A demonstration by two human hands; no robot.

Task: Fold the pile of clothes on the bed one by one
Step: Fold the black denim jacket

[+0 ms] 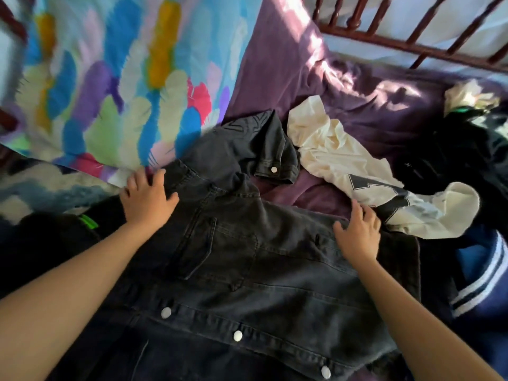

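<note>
Black denim jacket point(247, 270) beneath flat, open-fingered hands (left point(148, 200), right point(357, 233)) on purple bedsheet point(379, 114)

Bare purple sheet point(371, 105) lies open beyond the dark denim jacket point(247, 270). A cream shirt point(330, 149) crowds the right, a feather-print quilt point(110, 78) the left, wooden rails point(412, 48) behind.

a feather-print quilt point(110, 78) lies beside a purple sheet point(371, 111), below a brown spindle rail point(398, 44).

Black denim jacket point(247, 270) cut off at bottom edge, feather-print cover point(110, 78) blurred
</note>
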